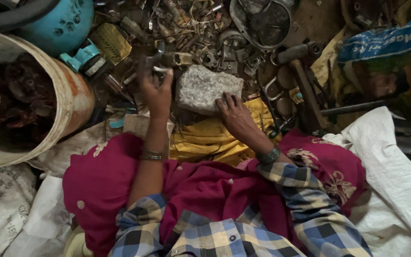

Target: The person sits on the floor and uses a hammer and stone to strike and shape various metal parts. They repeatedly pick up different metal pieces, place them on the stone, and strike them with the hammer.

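1. Left hand [157,93] rising above the lap, fingers closing around a small dark metal part [154,64]; kind of part too blurred to tell; raised position probably serving inspection or aiming over the stone.
2. Right hand [234,112] lying flat and unclenched, fingertips pressing on the near edge of the grey stone block [206,88]; grasping nothing; seemingly steadying the block against shifting.
3. Stone block resting on a yellow cloth [210,138], just ahead of the knees; rough, speckled, angular, with a flattish top face, apparently serving as an anvil-like base.
4. Yellow cloth spreading over the lap and ground, crumpled and soft, probably catching loose pieces.
5. Scrap metal heap [200,33] lying beyond the block, within arm's reach: rusty, oily brackets, rings, wires and small fittings, tangling together.
6. Hammer [300,76] lying right of the block, wooden handle slanting toward the person, dull metal head pointing away.
7. Worn white bucket [67,90] standing at far left, holding dark reddish parts; teal round vessel [62,21] sitting behind it.
8. White woven sacks [386,162] bordering the right side, coarse and creased.
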